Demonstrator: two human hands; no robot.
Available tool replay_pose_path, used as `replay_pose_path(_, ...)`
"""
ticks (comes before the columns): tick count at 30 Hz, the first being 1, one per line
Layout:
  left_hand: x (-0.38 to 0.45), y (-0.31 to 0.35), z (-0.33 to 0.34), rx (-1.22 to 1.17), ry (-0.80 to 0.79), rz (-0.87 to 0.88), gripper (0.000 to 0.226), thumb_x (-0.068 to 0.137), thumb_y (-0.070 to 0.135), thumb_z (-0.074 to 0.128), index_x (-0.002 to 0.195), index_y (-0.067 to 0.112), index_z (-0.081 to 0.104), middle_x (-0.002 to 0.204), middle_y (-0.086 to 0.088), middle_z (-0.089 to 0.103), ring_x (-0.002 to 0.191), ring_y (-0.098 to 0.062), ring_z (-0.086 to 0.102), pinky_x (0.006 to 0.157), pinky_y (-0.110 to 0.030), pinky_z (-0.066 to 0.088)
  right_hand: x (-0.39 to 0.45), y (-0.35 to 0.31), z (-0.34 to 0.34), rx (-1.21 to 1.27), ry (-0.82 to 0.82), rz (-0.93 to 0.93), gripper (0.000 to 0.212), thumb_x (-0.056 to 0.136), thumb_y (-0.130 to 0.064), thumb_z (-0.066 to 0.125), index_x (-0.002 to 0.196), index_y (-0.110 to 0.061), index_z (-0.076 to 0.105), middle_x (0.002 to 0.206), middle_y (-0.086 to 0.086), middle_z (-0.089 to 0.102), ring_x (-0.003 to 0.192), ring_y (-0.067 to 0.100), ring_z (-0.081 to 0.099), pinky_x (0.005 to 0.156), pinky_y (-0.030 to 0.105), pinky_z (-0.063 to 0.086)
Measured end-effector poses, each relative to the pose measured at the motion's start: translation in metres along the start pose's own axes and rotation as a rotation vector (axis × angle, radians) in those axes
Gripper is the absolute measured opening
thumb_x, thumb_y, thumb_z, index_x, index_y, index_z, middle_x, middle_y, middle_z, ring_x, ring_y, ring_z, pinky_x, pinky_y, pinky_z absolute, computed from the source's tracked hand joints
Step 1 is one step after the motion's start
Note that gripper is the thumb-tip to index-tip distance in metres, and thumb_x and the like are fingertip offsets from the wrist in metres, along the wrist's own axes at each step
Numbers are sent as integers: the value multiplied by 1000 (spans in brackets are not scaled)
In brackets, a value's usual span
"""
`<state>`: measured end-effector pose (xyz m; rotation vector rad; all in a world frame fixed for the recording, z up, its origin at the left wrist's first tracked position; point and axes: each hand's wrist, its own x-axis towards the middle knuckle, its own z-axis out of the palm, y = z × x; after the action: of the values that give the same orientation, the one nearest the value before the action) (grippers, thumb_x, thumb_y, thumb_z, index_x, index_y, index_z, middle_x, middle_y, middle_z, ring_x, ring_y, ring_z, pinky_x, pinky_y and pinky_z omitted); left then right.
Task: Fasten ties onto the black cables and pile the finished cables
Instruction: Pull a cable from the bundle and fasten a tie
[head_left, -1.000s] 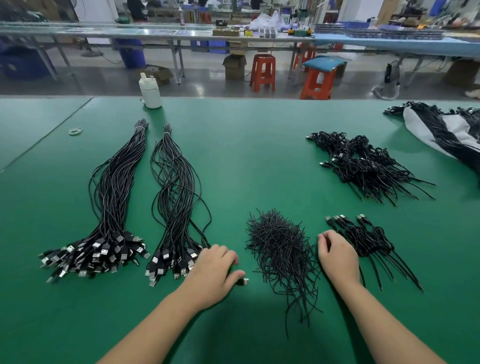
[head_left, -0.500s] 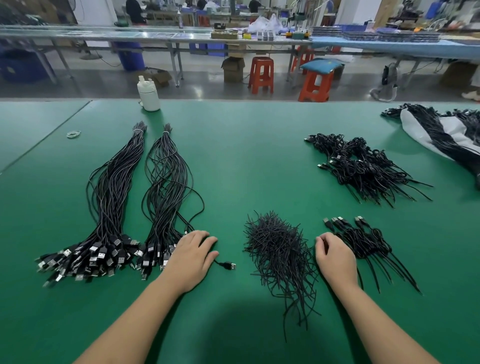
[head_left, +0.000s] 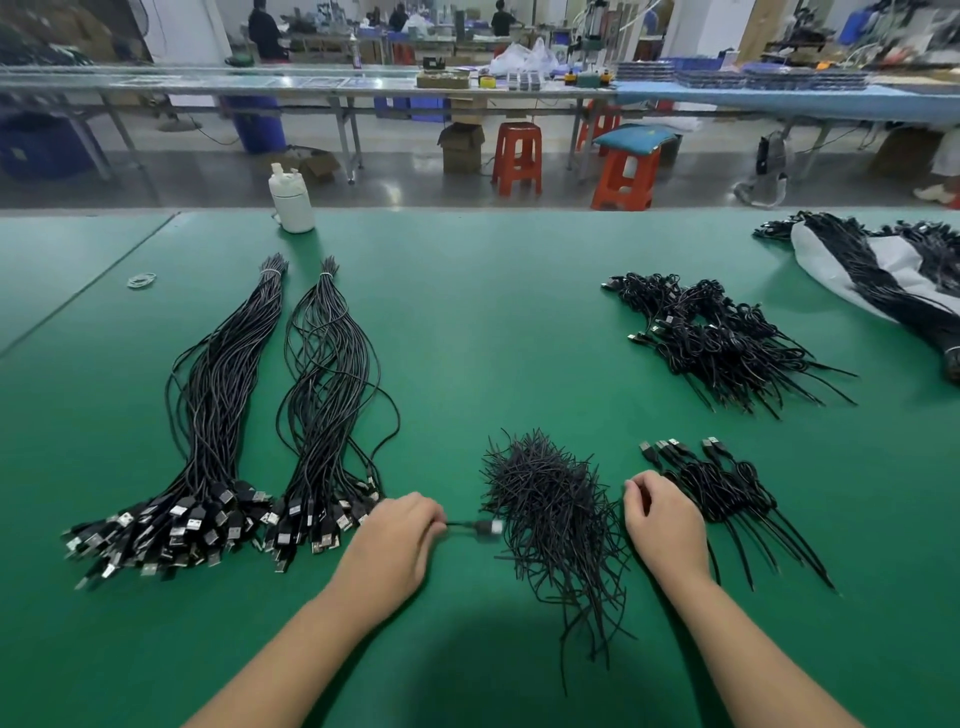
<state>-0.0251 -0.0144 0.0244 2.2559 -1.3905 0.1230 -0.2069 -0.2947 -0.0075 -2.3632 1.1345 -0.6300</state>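
Note:
Two long bundles of black USB cables lie at the left: one bundle (head_left: 218, 415) further out, the other bundle (head_left: 327, 405) beside my left hand. My left hand (head_left: 395, 540) pinches a single cable, and its USB plug (head_left: 488, 527) sticks out to the right, blurred, toward the loose heap of black ties (head_left: 550, 509). My right hand (head_left: 665, 525) rests at the heap's right edge with curled fingers; what they hold is hidden. A small pile of tied cables (head_left: 727, 493) lies just right of that hand. A larger tied pile (head_left: 727, 343) sits further back.
The green table (head_left: 493, 338) carries a white bottle (head_left: 292, 202) at its far edge and a rubber band (head_left: 141, 280) at the far left. A white bag with more black cables (head_left: 872, 270) lies at the far right. Benches and orange stools stand beyond.
My left hand went left to the near bundle's plugs, then drew one cable out to the right toward the ties. My right hand has stayed beside the tie heap.

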Motion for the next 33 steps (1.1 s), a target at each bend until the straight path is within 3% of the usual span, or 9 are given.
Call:
replay_pose_path(3,8,38,-8,-466,29,-300,13,99,20,56,89,25,60,74,10,66,72,-5,63,68,-13,45,1,2,0,39,-6,32,21,99,-23,53,80,-20,60,71,-10,61,62,8,58,56,32,51)
replay_pose_path(7,18,80,-24,-1038,-6,-499,10,101,9,53,95,7,61,83,-12,72,70,-29,74,64,-29,59,-1,-2,-10,214,8,124,38,101,-25,51,68,-8,54,58,2,53,51,17,43,50,30,34)
replay_pose_path(10,22,98,-31,-1279,40,-588,8,99,5,54,98,-2,59,94,-16,73,89,-30,75,70,-31,61,-15,-32,-23,391,19,133,39,102,-24,49,68,-7,56,59,2,52,52,15,42,50,27,32)
replay_pose_path(14,27,111,-32,-1120,172,-513,6,93,8,66,89,12,69,115,-3,68,113,-8,63,94,-16,48,-46,-105,-37,685,-316,-78,30,100,-34,45,92,-29,74,94,-10,74,91,0,65,81,18,50)
replay_pose_path(17,32,118,-34,-1149,257,-530,8,91,10,69,87,16,71,114,1,66,97,-5,65,85,-15,49,-61,-140,-41,885,-565,-123,39,99,-43,39,105,-22,71,111,-1,72,112,17,63,102,35,45)
replay_pose_path(19,33,121,-37,-1249,296,-518,4,91,7,67,92,10,69,98,-2,69,71,-9,63,66,-18,50,-64,-149,-45,949,-584,-122,43,100,-45,39,84,-15,65,91,4,69,94,24,62,94,47,45)
replay_pose_path(21,32,120,-41,-1323,280,-489,8,94,5,63,99,5,69,88,-4,71,70,-9,63,61,-21,52,-65,-155,-49,949,-545,-148,43,99,-49,41,68,-21,53,68,-1,53,71,18,50,78,46,42)
replay_pose_path(26,29,101,-48,-1405,-99,-355,39,95,33,50,128,17,65,127,0,68,126,-14,57,107,-32,43,-69,-164,-56,966,-611,-166,33,98,-37,44,72,-23,61,57,-11,40,57,11,37,62,34,36)
replay_pose_path(33,30,87,-66,-1143,-290,-215,44,98,52,37,131,38,62,130,-9,65,131,-16,53,118,-43,29,-73,-167,-63,1035,-778,-167,35,99,-34,43,72,-21,62,56,-7,30,54,11,23,52,24,19)
